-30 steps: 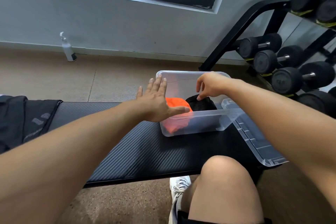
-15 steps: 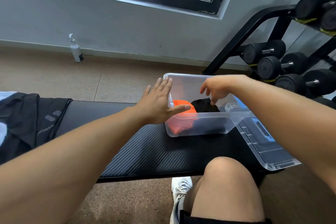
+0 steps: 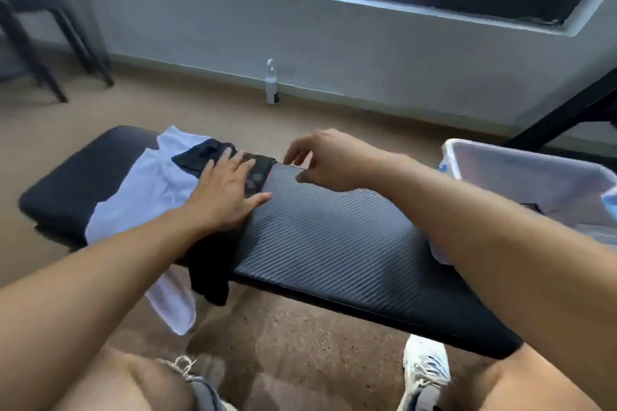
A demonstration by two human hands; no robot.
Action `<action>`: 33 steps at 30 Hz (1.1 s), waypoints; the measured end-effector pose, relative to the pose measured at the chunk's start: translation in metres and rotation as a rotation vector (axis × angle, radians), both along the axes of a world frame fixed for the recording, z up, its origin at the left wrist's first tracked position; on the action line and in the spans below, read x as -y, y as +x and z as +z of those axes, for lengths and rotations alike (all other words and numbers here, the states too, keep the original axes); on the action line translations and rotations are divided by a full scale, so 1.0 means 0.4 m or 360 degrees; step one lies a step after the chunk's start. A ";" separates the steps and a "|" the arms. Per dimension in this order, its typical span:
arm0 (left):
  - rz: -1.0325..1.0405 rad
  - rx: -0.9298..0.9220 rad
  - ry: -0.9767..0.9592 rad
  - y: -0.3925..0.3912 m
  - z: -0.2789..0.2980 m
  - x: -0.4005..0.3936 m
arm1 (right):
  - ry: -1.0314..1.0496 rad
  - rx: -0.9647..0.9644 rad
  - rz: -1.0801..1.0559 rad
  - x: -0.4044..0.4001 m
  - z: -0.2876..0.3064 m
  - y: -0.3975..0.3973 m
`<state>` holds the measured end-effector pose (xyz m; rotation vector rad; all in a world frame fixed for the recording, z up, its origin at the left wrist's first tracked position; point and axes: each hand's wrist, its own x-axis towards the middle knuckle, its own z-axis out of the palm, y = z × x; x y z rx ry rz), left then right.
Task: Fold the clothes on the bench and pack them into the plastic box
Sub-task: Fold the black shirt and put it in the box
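Note:
A black garment (image 3: 213, 253) lies across the black padded bench (image 3: 334, 243), on top of a white garment (image 3: 147, 190) that hangs over the near edge. My left hand (image 3: 227, 190) rests flat on the black garment, fingers spread. My right hand (image 3: 327, 160) hovers just above the garment's far right corner, fingers curled and apart, holding nothing. The clear plastic box (image 3: 521, 173) stands at the right end of the bench; its contents are mostly hidden.
A white spray bottle (image 3: 272, 85) stands on the floor by the wall. A dark stool (image 3: 43, 30) is at the far left. A black rack leg (image 3: 564, 113) rises behind the box. My knees and shoes are below the bench.
My view swung left from the box to the clothes. Both hands left the box; the left hand now lies on the black garment and the right is over its corner.

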<state>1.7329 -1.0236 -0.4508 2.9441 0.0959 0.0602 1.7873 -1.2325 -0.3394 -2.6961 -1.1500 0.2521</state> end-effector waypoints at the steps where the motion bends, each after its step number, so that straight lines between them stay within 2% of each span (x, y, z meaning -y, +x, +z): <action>1: 0.0078 -0.0010 0.0006 -0.014 -0.011 -0.039 | 0.0008 -0.0054 0.0029 -0.043 -0.044 -0.005; 5: 0.0437 -0.0173 -0.0171 -0.071 -0.058 -0.146 | 0.0107 -0.0219 0.0039 -0.181 -0.194 -0.016; 9: 0.0423 -0.0273 -0.0339 -0.079 -0.073 -0.179 | 0.0229 -0.0344 -0.0101 -0.254 -0.292 -0.015; 13: 0.0471 -0.0220 -0.0522 -0.068 -0.053 -0.178 | 0.0100 -0.0118 -0.0040 -0.277 -0.346 -0.014; 20: 0.0443 -0.0140 -0.0703 -0.051 -0.060 -0.205 | -0.0043 0.0078 0.0090 -0.218 -0.337 -0.003; 24: 0.0480 -0.0218 -0.0597 -0.025 -0.081 -0.217 | -0.0247 0.0116 0.0065 -0.097 -0.309 -0.018; 28: 0.0459 -0.0193 -0.0544 0.009 -0.090 -0.218 | -0.0486 0.0084 0.0075 0.037 -0.280 -0.063; 33: 0.0440 -0.0095 -0.0674 0.046 -0.077 -0.207 | -0.0707 0.0019 0.0344 0.134 -0.229 -0.142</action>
